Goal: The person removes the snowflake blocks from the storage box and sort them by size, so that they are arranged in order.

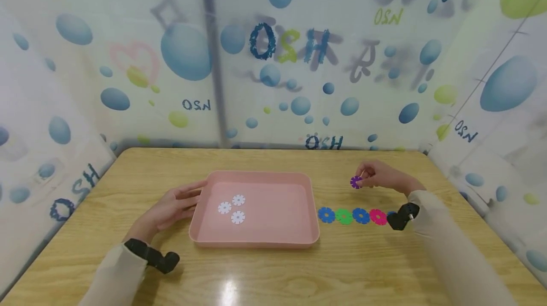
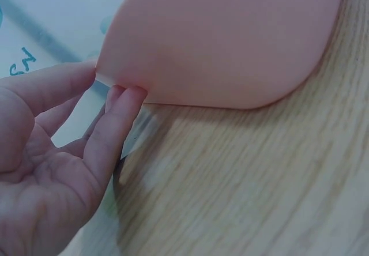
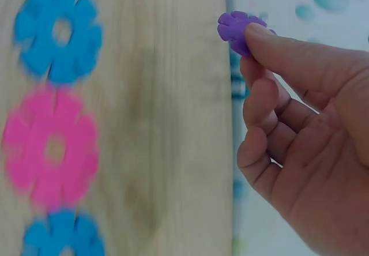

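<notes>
In the head view my right hand (image 1: 378, 176) pinches a purple snowflake disc (image 1: 356, 182) between thumb and fingertips, held over the back right of the table. The right wrist view shows this purple disc (image 3: 235, 32) with its slotted edge, partly covered by the thumb. My left hand (image 1: 177, 205) touches the left side of a pink tray (image 1: 277, 243) with fairly straight fingers. Seen from the left wrist, those fingertips (image 2: 138, 93) rest against the tray's outer wall (image 2: 225, 48). Several white snowflake discs (image 1: 238, 217) lie in the tray's left half.
Right of the tray runs a row of discs on the wooden table (image 1: 350, 268): blue (image 1: 326, 215), green (image 1: 344, 216), blue (image 1: 361, 216), pink (image 1: 378, 217), and another blue partly hidden by the black wrist camera (image 1: 403, 217). Patterned curtains (image 1: 265, 106) surround the table.
</notes>
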### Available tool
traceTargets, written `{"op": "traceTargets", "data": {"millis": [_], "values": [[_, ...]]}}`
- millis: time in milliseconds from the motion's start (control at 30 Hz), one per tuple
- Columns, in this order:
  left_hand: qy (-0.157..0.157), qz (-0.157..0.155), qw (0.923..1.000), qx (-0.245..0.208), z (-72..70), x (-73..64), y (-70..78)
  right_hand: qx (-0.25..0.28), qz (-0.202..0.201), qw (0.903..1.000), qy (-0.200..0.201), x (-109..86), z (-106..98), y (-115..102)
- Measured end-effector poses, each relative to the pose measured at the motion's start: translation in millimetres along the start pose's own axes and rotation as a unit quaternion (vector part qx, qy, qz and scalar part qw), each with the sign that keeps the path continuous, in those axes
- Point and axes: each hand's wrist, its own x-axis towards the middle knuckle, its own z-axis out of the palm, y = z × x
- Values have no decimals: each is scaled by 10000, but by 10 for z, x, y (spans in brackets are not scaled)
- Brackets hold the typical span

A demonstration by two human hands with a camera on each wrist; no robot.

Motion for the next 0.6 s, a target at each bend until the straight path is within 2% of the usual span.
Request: {"op": "traceTargets", "data": {"millis": [300,467,600], "values": [[-68,129,9999,-78,-7,19,-15,15,459,9987,210,-409,-233,378],[-46,35,10000,-65,-19,22,-34,149,770,9967,217,-623,-274,562],[-53,73,10000,-38,-21,23,-41,248,966,9949,130,-754,-275,681]]}}
